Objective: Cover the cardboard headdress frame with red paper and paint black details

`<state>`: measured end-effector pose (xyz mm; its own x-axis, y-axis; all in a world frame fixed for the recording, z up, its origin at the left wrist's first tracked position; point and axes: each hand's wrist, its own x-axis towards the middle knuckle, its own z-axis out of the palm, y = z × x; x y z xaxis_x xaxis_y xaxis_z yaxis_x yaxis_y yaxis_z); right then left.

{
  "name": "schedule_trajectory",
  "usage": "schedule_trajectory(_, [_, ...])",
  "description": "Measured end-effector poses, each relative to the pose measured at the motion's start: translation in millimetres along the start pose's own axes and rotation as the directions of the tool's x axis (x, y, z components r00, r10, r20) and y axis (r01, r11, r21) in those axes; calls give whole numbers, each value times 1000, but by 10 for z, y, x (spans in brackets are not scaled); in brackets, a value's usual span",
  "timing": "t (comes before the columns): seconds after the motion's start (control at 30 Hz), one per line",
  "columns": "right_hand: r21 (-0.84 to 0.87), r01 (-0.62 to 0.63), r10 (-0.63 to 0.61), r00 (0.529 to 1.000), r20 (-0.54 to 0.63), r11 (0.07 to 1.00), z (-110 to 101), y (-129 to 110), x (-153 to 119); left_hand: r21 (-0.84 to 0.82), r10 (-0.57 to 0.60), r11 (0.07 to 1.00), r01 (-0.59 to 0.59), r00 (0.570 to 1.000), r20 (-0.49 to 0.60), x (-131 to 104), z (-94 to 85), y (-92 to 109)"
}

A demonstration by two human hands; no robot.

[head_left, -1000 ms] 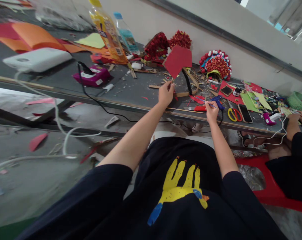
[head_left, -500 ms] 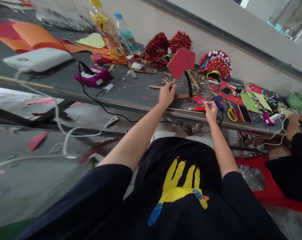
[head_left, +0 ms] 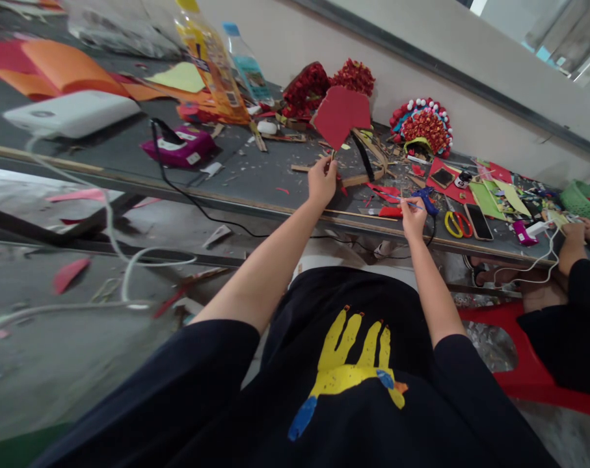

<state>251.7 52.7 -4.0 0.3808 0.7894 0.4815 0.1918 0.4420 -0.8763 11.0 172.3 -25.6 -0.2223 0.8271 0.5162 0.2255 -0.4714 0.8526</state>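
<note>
My left hand (head_left: 322, 184) is closed in a pinch on the lower tip of a red card cutout (head_left: 341, 114), held up above the table. The cutout's broad face is toward me, and a brown edge shows along its left side. My right hand (head_left: 414, 218) is closed around a slim blue pen-like tool (head_left: 395, 197), whose tip points left; its exact kind is too small to tell. Beside the right hand lie a blue glue gun (head_left: 426, 199) and a red-handled cutter-like object (head_left: 390, 212). A bent cardboard strip (head_left: 358, 180) rests between both hands.
Yellow-and-red scissors (head_left: 455, 225) and a phone (head_left: 479, 222) lie to the right. Bottles (head_left: 214, 62), a purple tissue pack (head_left: 180, 147) and a white device (head_left: 73, 114) stand left. Decorated red headpieces (head_left: 424, 127) are against the wall. Another person's hand (head_left: 574, 237) works at far right.
My left hand has shifted slightly left, and the red cutout has moved left and turned a little. The bent cardboard strip has shifted. My right hand stays nearly in place.
</note>
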Motion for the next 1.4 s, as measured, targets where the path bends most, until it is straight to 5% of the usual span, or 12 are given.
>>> schedule_trajectory(0.73, [-257, 109, -98, 994, 58, 960, 5, -59, -51, -2, 28, 1000, -28, 999, -18, -12, 1, 19])
schedule_trajectory(1.4, [-407, 82, -119, 991, -67, 910, -5, -19, -15, -3, 51, 999, -51, 999, -1, -4, 10, 10])
